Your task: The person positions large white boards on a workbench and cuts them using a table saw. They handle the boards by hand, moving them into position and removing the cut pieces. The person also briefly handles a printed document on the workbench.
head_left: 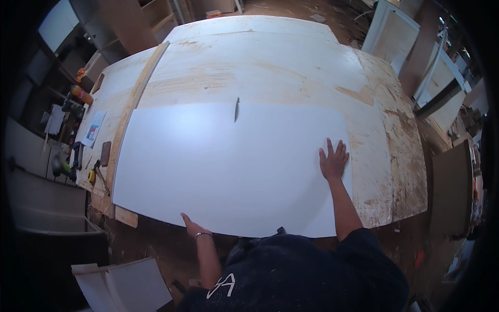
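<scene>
Clock directions are taken from the centre of the white panel (pixel 234 166), with 12 o'clock facing away from the operator. The panel lies flat on the worktable (pixel 296 62). Its 9 o'clock edge runs along the wooden fence (pixel 139 93) and appears to touch it. The saw blade (pixel 237 110) stands at 12 o'clock, at the panel's far edge; whether it is spinning cannot be told.

Right hand (pixel 333 162): at 3 o'clock, palm down on the panel, fingers spread, gripping nothing. Left hand (pixel 195 226): at 7 o'clock on the near edge, thumb extended; the other fingers are hidden, so a clamped grip cannot be confirmed. The hands are well apart.

CAUTION: Uneven pressure from the two hands could swing the panel off the fence, causing it to bind on the blade or kick back toward the dark shirt (pixel 312 265) at 6 o'clock. Sawdust trapped along the fence could produce the same skew. Sliding either hand toward 12 o'clock would bring fingers near the blade. The tape measure (pixel 92 176) at 9 o'clock lies beyond the fence, apart from the panel.
</scene>
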The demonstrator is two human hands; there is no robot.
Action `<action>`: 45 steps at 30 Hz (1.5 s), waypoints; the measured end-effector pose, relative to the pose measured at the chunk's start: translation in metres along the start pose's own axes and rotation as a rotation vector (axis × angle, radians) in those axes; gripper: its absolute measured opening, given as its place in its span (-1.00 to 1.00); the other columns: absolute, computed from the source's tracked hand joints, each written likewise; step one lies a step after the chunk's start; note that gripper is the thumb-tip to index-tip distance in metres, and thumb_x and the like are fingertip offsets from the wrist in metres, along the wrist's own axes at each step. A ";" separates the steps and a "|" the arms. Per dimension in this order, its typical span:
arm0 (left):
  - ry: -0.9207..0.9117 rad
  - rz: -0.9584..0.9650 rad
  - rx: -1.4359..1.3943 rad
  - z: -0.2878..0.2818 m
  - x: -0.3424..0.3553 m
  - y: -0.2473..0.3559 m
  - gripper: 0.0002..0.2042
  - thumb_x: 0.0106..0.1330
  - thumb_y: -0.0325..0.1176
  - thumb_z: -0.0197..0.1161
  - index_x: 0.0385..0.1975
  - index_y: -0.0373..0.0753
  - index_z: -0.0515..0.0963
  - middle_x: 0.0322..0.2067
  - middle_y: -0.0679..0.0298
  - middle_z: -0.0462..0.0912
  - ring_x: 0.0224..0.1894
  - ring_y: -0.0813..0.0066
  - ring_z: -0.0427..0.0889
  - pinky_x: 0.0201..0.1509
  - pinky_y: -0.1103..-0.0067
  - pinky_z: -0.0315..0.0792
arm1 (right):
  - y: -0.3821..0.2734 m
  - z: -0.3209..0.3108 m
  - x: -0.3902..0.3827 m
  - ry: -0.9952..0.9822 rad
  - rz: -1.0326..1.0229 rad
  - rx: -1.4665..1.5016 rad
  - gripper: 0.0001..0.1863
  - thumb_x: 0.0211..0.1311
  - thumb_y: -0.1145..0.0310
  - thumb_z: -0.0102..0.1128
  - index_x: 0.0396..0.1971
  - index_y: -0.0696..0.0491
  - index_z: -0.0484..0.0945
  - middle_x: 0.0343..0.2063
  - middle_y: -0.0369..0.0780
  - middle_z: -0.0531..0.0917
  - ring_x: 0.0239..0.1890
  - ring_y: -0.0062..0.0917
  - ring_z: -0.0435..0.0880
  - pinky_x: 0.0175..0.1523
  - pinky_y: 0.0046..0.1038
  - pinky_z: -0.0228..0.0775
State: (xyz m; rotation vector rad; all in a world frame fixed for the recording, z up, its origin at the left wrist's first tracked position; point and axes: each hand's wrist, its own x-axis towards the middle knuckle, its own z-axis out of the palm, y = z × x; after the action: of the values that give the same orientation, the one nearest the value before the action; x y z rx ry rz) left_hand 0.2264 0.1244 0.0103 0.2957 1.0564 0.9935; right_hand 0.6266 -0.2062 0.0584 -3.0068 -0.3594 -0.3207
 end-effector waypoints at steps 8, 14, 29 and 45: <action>0.491 0.171 0.384 0.010 -0.001 0.003 -0.24 0.22 0.23 0.29 -0.19 -0.62 0.54 -0.17 -0.03 0.67 -0.26 0.18 0.70 -0.19 0.34 0.65 | -0.015 -0.010 0.003 -0.057 0.026 -0.032 -0.37 0.40 -0.14 -0.08 0.40 -0.23 0.27 0.39 0.08 0.17 0.47 -0.07 0.08 0.46 0.09 -0.12; 0.812 0.283 0.763 0.014 0.010 -0.001 -0.14 0.21 0.34 0.21 -0.26 -0.66 0.53 -0.26 -0.16 0.68 -0.19 -0.01 0.69 -0.07 0.28 0.57 | -0.025 0.006 -0.056 0.141 -0.264 0.157 -0.59 0.30 0.29 0.15 0.08 0.17 0.46 0.18 0.04 0.43 0.27 -0.08 0.36 0.35 -0.06 0.15; -0.688 0.035 2.250 0.029 -0.025 0.181 -0.30 0.34 0.27 0.04 0.01 -0.37 0.59 -0.02 -0.23 0.60 0.15 -0.16 0.50 0.26 0.24 0.35 | -0.090 -0.087 -0.274 -0.303 -0.569 0.140 -0.09 0.00 -0.01 0.42 0.37 -0.05 0.27 0.40 -0.01 0.20 0.47 -0.12 0.09 0.44 0.10 -0.10; -0.985 0.873 2.428 -0.009 0.086 0.218 -0.12 0.08 -0.22 0.48 0.44 0.30 0.14 0.47 -0.07 -0.02 0.47 -0.23 -0.01 0.36 -0.04 0.19 | -0.090 -0.082 -0.276 -0.151 -0.587 0.264 -0.23 -0.04 -0.02 0.44 0.24 -0.13 0.45 0.32 -0.03 0.33 0.42 -0.11 0.19 0.39 0.19 -0.05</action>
State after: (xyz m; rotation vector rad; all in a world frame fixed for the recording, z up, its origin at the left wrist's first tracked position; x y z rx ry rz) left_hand 0.1130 0.3114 0.0936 2.9545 0.5512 -0.4501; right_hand 0.3265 -0.1898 0.0838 -2.6094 -1.1972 -0.0720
